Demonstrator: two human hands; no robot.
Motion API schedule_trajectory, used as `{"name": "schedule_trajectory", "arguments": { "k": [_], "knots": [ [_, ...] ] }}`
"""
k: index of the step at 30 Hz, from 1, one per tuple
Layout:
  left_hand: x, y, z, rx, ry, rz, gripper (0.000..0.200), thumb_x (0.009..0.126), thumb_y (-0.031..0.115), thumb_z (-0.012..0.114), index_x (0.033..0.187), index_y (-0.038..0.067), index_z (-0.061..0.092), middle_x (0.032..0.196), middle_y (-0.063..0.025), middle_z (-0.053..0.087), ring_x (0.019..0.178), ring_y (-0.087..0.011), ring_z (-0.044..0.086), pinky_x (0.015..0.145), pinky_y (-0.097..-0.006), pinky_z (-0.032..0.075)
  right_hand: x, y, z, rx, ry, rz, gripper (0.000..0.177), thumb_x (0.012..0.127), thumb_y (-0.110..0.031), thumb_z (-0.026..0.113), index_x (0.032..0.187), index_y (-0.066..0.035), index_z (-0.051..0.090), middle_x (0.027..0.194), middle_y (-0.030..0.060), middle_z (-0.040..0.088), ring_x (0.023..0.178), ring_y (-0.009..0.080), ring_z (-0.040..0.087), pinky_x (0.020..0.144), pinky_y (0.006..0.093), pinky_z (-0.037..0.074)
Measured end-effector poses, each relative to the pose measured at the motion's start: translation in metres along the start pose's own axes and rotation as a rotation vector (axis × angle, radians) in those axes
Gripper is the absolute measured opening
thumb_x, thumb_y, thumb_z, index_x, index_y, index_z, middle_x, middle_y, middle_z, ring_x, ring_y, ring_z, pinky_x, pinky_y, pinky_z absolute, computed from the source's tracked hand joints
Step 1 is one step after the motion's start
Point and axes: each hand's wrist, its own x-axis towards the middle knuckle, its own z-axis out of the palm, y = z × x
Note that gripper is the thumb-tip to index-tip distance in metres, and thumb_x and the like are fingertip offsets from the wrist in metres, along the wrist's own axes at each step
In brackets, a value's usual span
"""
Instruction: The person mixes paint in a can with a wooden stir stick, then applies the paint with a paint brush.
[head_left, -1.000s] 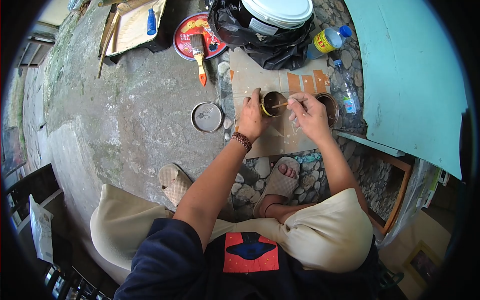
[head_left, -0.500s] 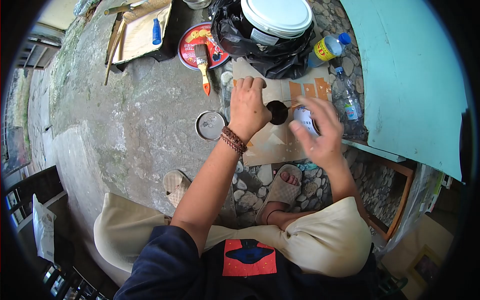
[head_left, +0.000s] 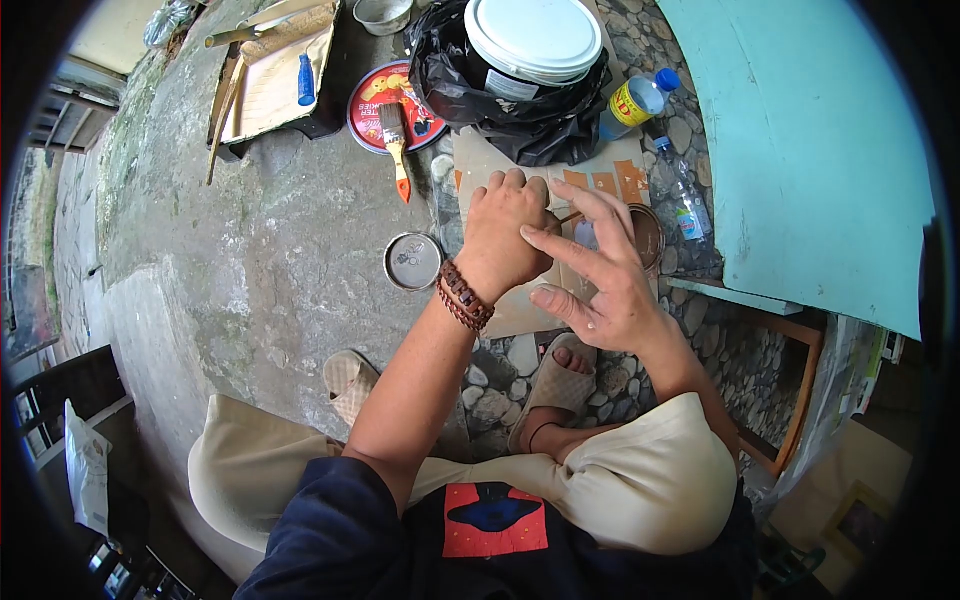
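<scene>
My left hand (head_left: 505, 235) has its fingers curled down over the cardboard (head_left: 500, 312), and what it grips is hidden under the palm. A thin brown stick (head_left: 570, 217) pokes out between the two hands. Close beside it, my right hand (head_left: 605, 270) is open, fingers spread, the index fingertip right at the back of the left hand. Partly behind the right fingers is a round tin (head_left: 650, 238) with a brown inside. A round metal lid (head_left: 413, 261) lies on the concrete left of my left wrist.
Ahead lie a paintbrush (head_left: 395, 150) on a red cookie-tin lid (head_left: 366, 112), and a paint tray (head_left: 268, 95) with a roller. A white-lidded bucket (head_left: 535, 40) stands in a black bag (head_left: 440, 75). Two plastic bottles (head_left: 630, 105) are near the turquoise panel (head_left: 800, 150).
My left hand has turned over, hiding the dark round thing seen beside it. The right hand has moved left, close against it. The tin at right now shows its brown inside.
</scene>
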Motion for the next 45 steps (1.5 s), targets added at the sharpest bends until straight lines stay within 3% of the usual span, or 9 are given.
{"name": "schedule_trajectory", "arguments": {
  "k": [3, 5, 11, 18, 20, 26, 37, 42, 45],
  "knots": [
    [-0.002, 0.003, 0.0, -0.034, 0.042, 0.016, 0.026, 0.074, 0.011, 0.066, 0.097, 0.0, 0.061, 0.101, -0.0185, 0.06, 0.104, -0.0358, 0.056, 0.088, -0.0442, 0.047, -0.002, -0.003, -0.006, 0.067, -0.002, 0.082, 0.045, 0.084, -0.034, 0.075, 0.12, -0.008, 0.068, 0.143, 0.019, 0.045, 0.128, 0.0368, 0.044, 0.107, 0.0467, 0.035],
    [-0.001, 0.004, -0.003, -0.041, 0.052, 0.01, 0.027, 0.074, 0.011, 0.067, 0.097, 0.0, 0.061, 0.102, -0.0177, 0.06, 0.105, -0.0352, 0.056, 0.089, -0.0436, 0.047, -0.009, 0.004, -0.006, 0.46, 0.039, 0.243, 0.045, 0.085, -0.028, 0.074, 0.122, -0.004, 0.065, 0.143, 0.016, 0.046, 0.128, 0.0284, 0.045, 0.105, 0.0426, 0.036],
    [-0.001, 0.008, -0.007, 0.027, 0.106, 0.069, 0.03, 0.071, 0.013, 0.071, 0.097, 0.001, 0.062, 0.1, -0.0144, 0.059, 0.103, -0.0324, 0.057, 0.086, -0.0415, 0.046, -0.007, 0.004, -0.019, 0.976, 0.036, 0.396, 0.062, 0.084, -0.024, 0.071, 0.136, 0.002, 0.049, 0.141, 0.0106, 0.049, 0.125, 0.0196, 0.045, 0.101, 0.0341, 0.036],
    [-0.005, 0.022, -0.01, 0.236, 0.147, 0.166, 0.038, 0.064, 0.014, 0.075, 0.098, 0.004, 0.063, 0.099, -0.0102, 0.056, 0.1, -0.0266, 0.053, 0.08, -0.0359, 0.041, 0.006, 0.002, -0.022, 0.851, 0.094, 0.38, 0.062, 0.083, -0.015, 0.072, 0.138, 0.0, 0.047, 0.142, 0.0115, 0.05, 0.125, 0.0206, 0.048, 0.106, 0.0373, 0.033],
    [-0.005, 0.026, -0.008, 0.272, 0.189, 0.191, 0.036, 0.065, 0.016, 0.074, 0.098, 0.005, 0.064, 0.098, -0.0092, 0.054, 0.1, -0.0256, 0.052, 0.079, -0.0353, 0.04, 0.01, 0.012, -0.019, 0.342, 0.18, 0.109, 0.061, 0.084, -0.014, 0.073, 0.137, 0.0, 0.047, 0.139, 0.0135, 0.055, 0.122, 0.0256, 0.053, 0.109, 0.0397, 0.03],
    [-0.001, 0.027, -0.007, 0.356, 0.222, 0.237, 0.028, 0.071, 0.022, 0.068, 0.096, 0.011, 0.068, 0.099, -0.0065, 0.051, 0.098, -0.0228, 0.047, 0.078, -0.0343, 0.037, 0.019, -0.004, -0.026, -0.133, 0.112, -0.007, 0.064, 0.081, -0.015, 0.075, 0.137, -0.001, 0.047, 0.127, 0.0127, 0.065, 0.114, 0.0293, 0.058, 0.101, 0.0433, 0.035],
    [-0.003, 0.026, 0.004, 0.438, 0.168, 0.279, 0.037, 0.078, 0.029, 0.064, 0.112, 0.018, 0.068, 0.116, -0.0108, 0.059, 0.102, -0.0251, 0.05, 0.081, -0.0356, 0.038, 0.011, -0.008, -0.026, -0.191, 0.112, -0.02, 0.062, 0.08, -0.012, 0.072, 0.136, -0.002, 0.048, 0.111, 0.0086, 0.072, 0.105, 0.0256, 0.061, 0.095, 0.0433, 0.036],
    [-0.004, 0.026, 0.008, 0.318, 0.163, 0.258, 0.021, 0.075, 0.024, 0.068, 0.094, 0.016, 0.073, 0.102, -0.0101, 0.055, 0.099, -0.026, 0.051, 0.079, -0.0369, 0.039, 0.002, -0.005, -0.032, -0.137, 0.13, 0.001, 0.058, 0.082, -0.011, 0.069, 0.134, 0.0, 0.047, 0.111, 0.0118, 0.07, 0.102, 0.026, 0.062, 0.097, 0.0424, 0.038],
    [0.0, 0.019, 0.002, 0.292, 0.243, 0.224, 0.014, 0.072, 0.021, 0.071, 0.084, 0.014, 0.073, 0.096, -0.0099, 0.053, 0.098, -0.0272, 0.051, 0.079, -0.0382, 0.039, -0.008, 0.003, -0.025, 0.286, 0.215, 0.097, 0.062, 0.083, -0.008, 0.065, 0.137, 0.005, 0.036, 0.122, 0.0213, 0.06, 0.109, 0.0304, 0.06, 0.101, 0.0415, 0.041]
  ]
}}
